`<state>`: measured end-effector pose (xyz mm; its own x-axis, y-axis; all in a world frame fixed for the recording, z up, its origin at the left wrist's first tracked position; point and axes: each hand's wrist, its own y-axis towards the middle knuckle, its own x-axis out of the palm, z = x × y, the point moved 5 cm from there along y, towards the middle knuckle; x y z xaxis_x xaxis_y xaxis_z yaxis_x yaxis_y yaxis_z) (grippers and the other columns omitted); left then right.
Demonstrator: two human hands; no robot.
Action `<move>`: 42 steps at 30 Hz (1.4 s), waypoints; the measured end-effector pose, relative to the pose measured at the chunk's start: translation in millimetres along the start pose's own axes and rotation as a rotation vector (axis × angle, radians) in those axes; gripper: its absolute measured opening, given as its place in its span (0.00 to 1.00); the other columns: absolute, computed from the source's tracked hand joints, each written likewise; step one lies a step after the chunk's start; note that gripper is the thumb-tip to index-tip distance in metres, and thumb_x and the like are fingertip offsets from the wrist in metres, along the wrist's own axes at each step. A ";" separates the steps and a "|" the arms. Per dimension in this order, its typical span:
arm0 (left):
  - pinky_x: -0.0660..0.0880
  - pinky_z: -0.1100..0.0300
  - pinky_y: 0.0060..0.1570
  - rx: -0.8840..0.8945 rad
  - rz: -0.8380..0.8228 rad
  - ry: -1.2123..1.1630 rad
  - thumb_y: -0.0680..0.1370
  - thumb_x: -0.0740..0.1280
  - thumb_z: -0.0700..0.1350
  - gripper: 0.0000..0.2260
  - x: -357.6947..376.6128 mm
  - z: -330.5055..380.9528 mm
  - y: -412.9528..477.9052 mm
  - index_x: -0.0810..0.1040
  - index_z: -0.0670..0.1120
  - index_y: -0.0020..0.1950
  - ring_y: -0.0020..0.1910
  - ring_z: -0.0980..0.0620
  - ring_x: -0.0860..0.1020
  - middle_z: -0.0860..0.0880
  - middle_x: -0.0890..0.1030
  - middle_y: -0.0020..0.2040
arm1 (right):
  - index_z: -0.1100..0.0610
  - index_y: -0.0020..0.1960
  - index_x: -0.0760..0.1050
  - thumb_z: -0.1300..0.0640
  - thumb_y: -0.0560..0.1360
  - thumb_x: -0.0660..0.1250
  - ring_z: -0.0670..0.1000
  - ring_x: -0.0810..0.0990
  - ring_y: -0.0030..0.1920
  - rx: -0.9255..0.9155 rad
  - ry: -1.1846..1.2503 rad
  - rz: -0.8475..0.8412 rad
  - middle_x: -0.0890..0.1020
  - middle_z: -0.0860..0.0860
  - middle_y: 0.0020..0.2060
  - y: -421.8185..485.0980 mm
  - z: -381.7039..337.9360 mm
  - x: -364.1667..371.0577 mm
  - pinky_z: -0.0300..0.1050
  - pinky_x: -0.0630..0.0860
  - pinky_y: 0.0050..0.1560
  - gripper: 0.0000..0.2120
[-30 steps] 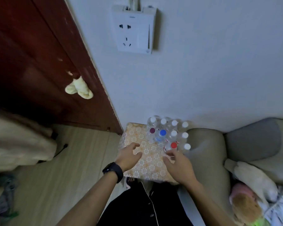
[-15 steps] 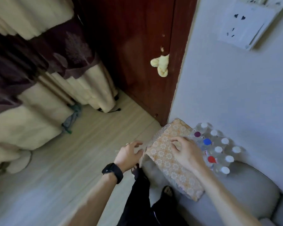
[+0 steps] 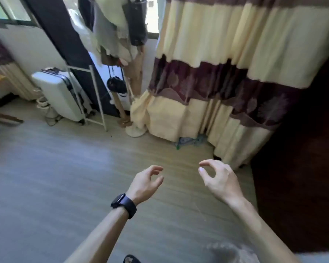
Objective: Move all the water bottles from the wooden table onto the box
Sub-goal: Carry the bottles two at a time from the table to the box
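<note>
The clear plastic water bottles and the floral-patterned box, in view half a second ago, are out of sight now. The view has swung round to the cream-and-maroon striped curtain (image 3: 217, 73). Both grips have come off the box. The left grip (image 3: 144, 184) and right grip (image 3: 219, 179) hang released below the curtain's hem, fingers loosely curled on nothing. The person is probably turning back for more bottles, though no wooden counter shows. No writing is legible, not even on the black wristwatch (image 3: 123, 205) down-left of the curtain.
</note>
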<state>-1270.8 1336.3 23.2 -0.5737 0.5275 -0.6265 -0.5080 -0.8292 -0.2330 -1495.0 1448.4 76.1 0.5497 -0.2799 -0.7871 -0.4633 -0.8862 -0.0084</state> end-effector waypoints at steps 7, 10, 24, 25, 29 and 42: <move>0.71 0.64 0.61 -0.145 0.408 -0.140 0.79 0.68 0.49 0.13 -211.1 -127.6 -26.5 0.79 0.53 0.64 0.63 0.58 0.77 0.54 0.80 0.60 | 0.44 0.62 0.80 0.44 0.78 0.66 0.49 0.75 0.64 -0.453 -0.041 -0.189 0.81 0.42 0.59 83.7 -232.8 142.8 0.42 0.68 0.67 0.13; 0.67 0.66 0.60 -0.234 0.543 -0.110 0.80 0.68 0.49 0.14 -282.1 -170.8 -52.5 0.78 0.53 0.66 0.64 0.57 0.75 0.54 0.79 0.62 | 0.43 0.65 0.77 0.40 0.78 0.63 0.51 0.72 0.68 -0.607 -0.083 -0.279 0.79 0.44 0.64 95.0 -316.1 190.8 0.50 0.69 0.71 0.18; 0.66 0.66 0.59 -0.404 1.003 0.100 0.78 0.69 0.49 0.14 -570.3 -289.0 -119.7 0.79 0.54 0.64 0.65 0.56 0.75 0.54 0.80 0.63 | 0.39 0.70 0.72 0.38 0.79 0.61 0.53 0.68 0.71 -0.988 0.068 -0.375 0.75 0.45 0.68 154.1 -630.4 333.7 0.50 0.67 0.72 0.20; 0.67 0.66 0.59 -0.405 1.025 0.115 0.78 0.69 0.49 0.14 -590.9 -294.8 -113.0 0.79 0.55 0.64 0.64 0.56 0.76 0.54 0.80 0.62 | 0.39 0.70 0.72 0.38 0.79 0.61 0.54 0.68 0.71 -1.012 0.083 -0.370 0.75 0.46 0.68 164.3 -650.6 342.8 0.50 0.67 0.72 0.21; 0.66 0.67 0.57 -0.403 1.087 0.159 0.77 0.69 0.49 0.15 -670.3 -315.8 -78.0 0.79 0.55 0.64 0.62 0.56 0.77 0.53 0.81 0.61 | 0.40 0.70 0.73 0.40 0.79 0.63 0.54 0.68 0.70 -1.079 0.146 -0.352 0.75 0.45 0.68 211.4 -728.8 378.3 0.46 0.65 0.70 0.19; 0.64 0.68 0.59 -0.511 1.180 0.104 0.78 0.69 0.47 0.15 -867.3 -453.3 -1.7 0.78 0.53 0.65 0.65 0.57 0.75 0.54 0.79 0.63 | 0.39 0.70 0.73 0.42 0.79 0.64 0.50 0.69 0.68 -1.141 0.149 -0.416 0.75 0.41 0.67 352.2 -939.0 524.1 0.45 0.67 0.69 0.19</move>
<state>-481.2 796.4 229.8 -0.4406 -0.5664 -0.6965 0.5850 -0.7696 0.2559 -717.3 642.9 239.8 0.6192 0.1291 -0.7745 0.6011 -0.7126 0.3618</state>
